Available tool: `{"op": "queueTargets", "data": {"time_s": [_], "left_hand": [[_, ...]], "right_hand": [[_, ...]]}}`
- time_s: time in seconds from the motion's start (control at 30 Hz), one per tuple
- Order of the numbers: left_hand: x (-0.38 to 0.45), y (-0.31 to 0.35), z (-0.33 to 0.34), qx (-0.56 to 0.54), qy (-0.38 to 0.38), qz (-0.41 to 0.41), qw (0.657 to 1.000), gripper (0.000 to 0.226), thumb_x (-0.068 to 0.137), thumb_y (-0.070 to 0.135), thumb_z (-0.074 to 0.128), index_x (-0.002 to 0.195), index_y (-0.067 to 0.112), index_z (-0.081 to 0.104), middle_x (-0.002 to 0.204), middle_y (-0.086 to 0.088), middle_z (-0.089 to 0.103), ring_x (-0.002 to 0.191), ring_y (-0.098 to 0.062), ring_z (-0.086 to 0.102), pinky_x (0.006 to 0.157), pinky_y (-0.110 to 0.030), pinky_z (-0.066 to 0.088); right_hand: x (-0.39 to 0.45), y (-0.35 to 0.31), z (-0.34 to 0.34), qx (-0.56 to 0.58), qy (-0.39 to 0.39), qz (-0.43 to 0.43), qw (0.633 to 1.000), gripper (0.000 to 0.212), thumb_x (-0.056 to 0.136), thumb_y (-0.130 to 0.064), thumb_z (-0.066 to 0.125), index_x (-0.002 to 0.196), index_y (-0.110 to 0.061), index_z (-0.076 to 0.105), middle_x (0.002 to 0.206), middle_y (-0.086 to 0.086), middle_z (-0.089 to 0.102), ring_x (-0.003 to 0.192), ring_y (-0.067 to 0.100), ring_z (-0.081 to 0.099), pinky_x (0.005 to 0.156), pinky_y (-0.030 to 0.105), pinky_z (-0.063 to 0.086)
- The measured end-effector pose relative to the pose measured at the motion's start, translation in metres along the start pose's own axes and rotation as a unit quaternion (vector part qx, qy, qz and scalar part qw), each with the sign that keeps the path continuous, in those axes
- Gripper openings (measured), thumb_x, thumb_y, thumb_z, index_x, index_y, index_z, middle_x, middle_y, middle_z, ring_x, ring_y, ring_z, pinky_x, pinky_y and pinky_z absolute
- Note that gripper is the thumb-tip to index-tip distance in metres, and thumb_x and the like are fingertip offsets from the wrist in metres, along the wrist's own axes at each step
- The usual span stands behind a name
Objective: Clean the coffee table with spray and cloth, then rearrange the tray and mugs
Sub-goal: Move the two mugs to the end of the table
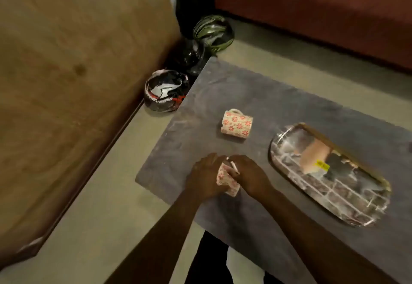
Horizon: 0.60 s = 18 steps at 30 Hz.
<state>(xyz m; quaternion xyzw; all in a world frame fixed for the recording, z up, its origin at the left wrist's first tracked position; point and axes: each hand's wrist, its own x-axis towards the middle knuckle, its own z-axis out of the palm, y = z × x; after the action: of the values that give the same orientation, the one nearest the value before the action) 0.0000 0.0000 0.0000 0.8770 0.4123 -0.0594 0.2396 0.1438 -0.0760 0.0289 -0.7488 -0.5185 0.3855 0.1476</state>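
A floral mug (225,180) sits near the front left corner of the dark coffee table (278,96), and both my hands are on it. My left hand (204,177) wraps its left side. My right hand (247,175) grips its right side and top. A second floral mug (236,124) stands upside down farther back, apart from my hands. An oval glossy tray (289,185) lies to the right, holding a tan and a dark object I cannot identify. No spray bottle or cloth is in view.
Three helmets lie on the floor beyond the table's left end: a black, white and red helmet (165,90), a dark helmet (189,57), a green-striped helmet (213,31). A wooden panel (73,71) stands at left. A red sofa (323,9) runs along the back.
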Motion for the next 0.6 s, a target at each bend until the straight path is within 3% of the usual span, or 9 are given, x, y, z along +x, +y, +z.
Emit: {"op": "queueTargets", "data": {"time_s": [0.03, 0.13, 0.17, 0.4, 0.5, 0.6], "left_hand": [[0.007, -0.014, 0.006, 0.0, -0.007, 0.033, 0.999, 0.069, 0.084, 0.055, 0.062, 0.14, 0.022, 0.041, 0.157, 0.016, 0.027, 0.127, -0.025, 0.054, 0.116, -0.029, 0.022], [0.017, -0.028, 0.013, 0.049, -0.175, 0.097, 0.979, 0.103, 0.066, 0.045, 0.081, 0.15, 0.014, 0.03, 0.157, -0.007, 0.032, 0.142, -0.027, 0.033, 0.12, -0.043, 0.016], [0.019, -0.03, 0.015, 0.055, -0.185, 0.109, 0.975, 0.105, 0.064, 0.042, 0.083, 0.149, 0.013, 0.03, 0.155, -0.009, 0.034, 0.141, -0.027, 0.033, 0.119, -0.044, 0.016], [0.02, -0.042, 0.017, 0.014, -0.141, 0.158, 0.977, 0.094, 0.057, 0.042, 0.087, 0.136, 0.009, 0.049, 0.137, -0.012, 0.057, 0.124, -0.029, 0.055, 0.107, -0.046, 0.038], [0.02, -0.046, 0.003, 0.01, -0.118, 0.12, 0.986, 0.094, 0.062, 0.044, 0.083, 0.141, 0.012, 0.044, 0.142, -0.009, 0.051, 0.128, -0.028, 0.05, 0.108, -0.043, 0.035], [0.024, -0.05, -0.021, 0.037, -0.103, 0.072, 0.991, 0.096, 0.071, 0.049, 0.076, 0.149, 0.022, 0.028, 0.152, -0.003, 0.039, 0.136, -0.023, 0.038, 0.111, -0.04, 0.028]], "right_hand": [[0.013, -0.002, 0.011, -0.005, -0.011, 0.011, 1.0, 0.037, 0.095, -0.028, 0.05, 0.129, -0.014, 0.05, 0.13, 0.008, 0.052, 0.116, 0.027, 0.051, 0.099, 0.035, 0.039], [0.037, 0.0, 0.032, 0.013, -0.011, 0.047, 0.999, 0.03, 0.095, -0.023, 0.049, 0.122, -0.012, 0.053, 0.121, 0.012, 0.057, 0.108, 0.026, 0.055, 0.093, 0.035, 0.042], [0.041, 0.004, 0.037, 0.015, -0.008, 0.054, 0.998, 0.029, 0.095, -0.021, 0.047, 0.122, -0.012, 0.053, 0.12, 0.012, 0.058, 0.107, 0.025, 0.055, 0.093, 0.035, 0.043], [0.049, 0.012, 0.039, 0.064, -0.06, 0.096, 0.991, 0.032, 0.097, -0.029, 0.047, 0.127, -0.018, 0.047, 0.124, 0.005, 0.057, 0.106, 0.018, 0.056, 0.087, 0.026, 0.041], [0.049, 0.008, 0.031, 0.112, -0.071, 0.096, 0.986, 0.046, 0.088, -0.045, 0.05, 0.125, -0.018, 0.049, 0.123, 0.003, 0.058, 0.107, 0.017, 0.056, 0.088, 0.026, 0.042], [0.05, -0.002, 0.032, 0.172, -0.076, 0.1, 0.977, 0.061, 0.084, -0.049, 0.058, 0.134, -0.018, 0.043, 0.136, 0.001, 0.048, 0.12, 0.017, 0.049, 0.1, 0.029, 0.039]]}}
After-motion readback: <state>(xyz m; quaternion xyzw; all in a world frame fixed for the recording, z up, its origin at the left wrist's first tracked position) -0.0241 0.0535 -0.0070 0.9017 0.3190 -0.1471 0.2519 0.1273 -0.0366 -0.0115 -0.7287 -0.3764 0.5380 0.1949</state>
